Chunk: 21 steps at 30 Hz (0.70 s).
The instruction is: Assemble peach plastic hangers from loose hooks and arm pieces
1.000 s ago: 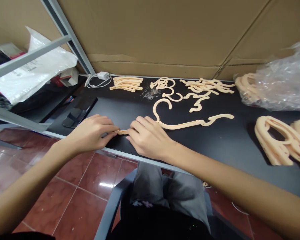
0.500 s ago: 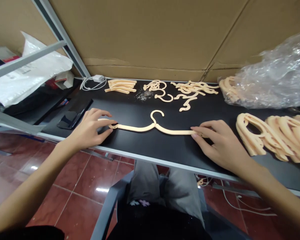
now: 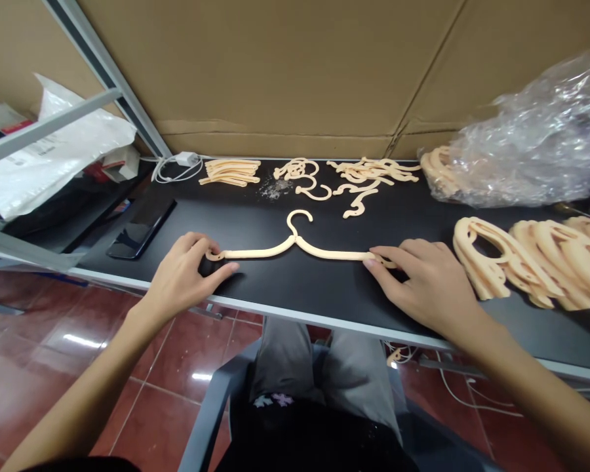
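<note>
A cream plastic clothes hanger lies stretched out on the black tabletop, its hook pointing away from me. It has two curved arms that meet under the hook. My left hand is at the left end, its bent fingers against the end piece and its thumb held apart, below the arm. At the other end, my right hand pinches the tip between thumb and fingers, partly covering the end piece. Beyond the hook lie loose hanger hooks and a pile of curved hanger pieces.
Straight bars lie in a stack at the back left, near a white cable. A phone is at the left. Folded hangers stand in a row on the right, before a clear plastic bag. Cardboard backs the table.
My left thumb has moved away from the hanger's end, and the left fingers have drawn in around that end. The right hand keeps its pinch. The whole view has shifted slightly.
</note>
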### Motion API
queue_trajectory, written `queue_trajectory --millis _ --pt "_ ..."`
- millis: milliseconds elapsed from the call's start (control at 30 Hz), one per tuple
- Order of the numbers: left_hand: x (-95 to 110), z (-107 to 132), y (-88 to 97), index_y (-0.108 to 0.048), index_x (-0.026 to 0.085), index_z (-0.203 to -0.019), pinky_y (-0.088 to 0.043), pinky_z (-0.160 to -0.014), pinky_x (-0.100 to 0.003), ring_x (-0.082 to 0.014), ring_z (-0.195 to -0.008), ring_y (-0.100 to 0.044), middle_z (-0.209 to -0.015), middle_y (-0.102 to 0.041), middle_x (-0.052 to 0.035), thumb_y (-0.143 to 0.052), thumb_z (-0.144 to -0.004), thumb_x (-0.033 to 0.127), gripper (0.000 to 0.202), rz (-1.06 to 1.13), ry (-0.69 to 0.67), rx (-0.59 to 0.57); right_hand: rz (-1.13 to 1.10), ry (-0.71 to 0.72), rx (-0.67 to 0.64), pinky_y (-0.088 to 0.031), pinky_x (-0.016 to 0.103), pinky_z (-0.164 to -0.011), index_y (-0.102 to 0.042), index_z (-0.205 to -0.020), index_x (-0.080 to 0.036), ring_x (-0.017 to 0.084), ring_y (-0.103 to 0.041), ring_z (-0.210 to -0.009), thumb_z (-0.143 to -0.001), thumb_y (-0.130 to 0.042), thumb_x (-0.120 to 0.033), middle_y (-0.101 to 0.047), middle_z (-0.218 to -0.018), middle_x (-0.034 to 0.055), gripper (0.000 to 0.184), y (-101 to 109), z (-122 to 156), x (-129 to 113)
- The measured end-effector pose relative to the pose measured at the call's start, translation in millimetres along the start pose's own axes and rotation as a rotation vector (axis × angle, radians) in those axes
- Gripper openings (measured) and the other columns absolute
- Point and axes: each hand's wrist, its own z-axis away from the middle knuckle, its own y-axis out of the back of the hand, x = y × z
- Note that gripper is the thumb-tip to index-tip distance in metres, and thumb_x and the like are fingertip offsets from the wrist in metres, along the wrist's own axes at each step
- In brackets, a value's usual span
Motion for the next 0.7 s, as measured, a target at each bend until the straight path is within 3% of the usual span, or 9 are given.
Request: queue_trajectory --millis 167,367,533,700 --pt "0.7 -4.5 0.4 -0.055 0.019 -0.087 -0.049 -0.087 -0.036 -0.0211 -0.091 -0.060 -0.094 -0.062 -0.0053 -0.062 -0.094 0.045 0.028 0.067 -0.066 0.015 0.004 -0.003 -0.011 -0.041 0.037 -0.068 -0.077 -0.093 -0.016 0.023 -0.056 -0.074 -0.097 -0.059 -0.039 -0.066 -0.074 0.0077 0.030 1.4 -1.7 -1.3" --pt "2.6 -6.5 -1.8 -0.056 0.019 -0.080 -0.049 -0.092 -0.037 -0.0216 -0.101 -0.061 -0.097 -0.065 -0.0062 -0.066 -0.092 0.041 0.027 0.248 -0.121 0.004 0.010 -0.006 -0.002 -0.044 0.036 -0.071 -0.077 -0.094 -0.016 0.022 -0.056 -0.077 -0.097 -0.060 -0.039 -0.066 -0.077 0.0076 0.028 2.0 -1.4 -2.0" --pt "-0.9 -6.6 -2.2 -0.058 0.019 -0.098 -0.051 -0.088 -0.037 -0.0195 -0.094 -0.062 -0.104 -0.064 -0.0070 -0.072 -0.088 0.039 0.027 0.356 -0.069 -0.020 0.000 0.019 0.010 -0.045 0.037 -0.072 -0.077 -0.094 -0.014 0.023 -0.057 -0.077 -0.096 -0.062 -0.037 -0.068 -0.077 0.0082 0.027 1.6 -1.3 -0.8" --pt "-6.1 -4.2 -2.9 -0.057 0.018 -0.114 -0.052 -0.095 -0.040 -0.0220 -0.104 -0.063 -0.115 -0.063 -0.0102 -0.073 -0.087 0.036 0.036 0.443 -0.039 -0.044 -0.007 0.031 0.029 -0.047 0.037 -0.071 -0.077 -0.093 -0.013 0.023 -0.058 -0.077 -0.095 -0.064 -0.035 -0.069 -0.077 0.0080 0.025 1.6 -2.0 -1.5"
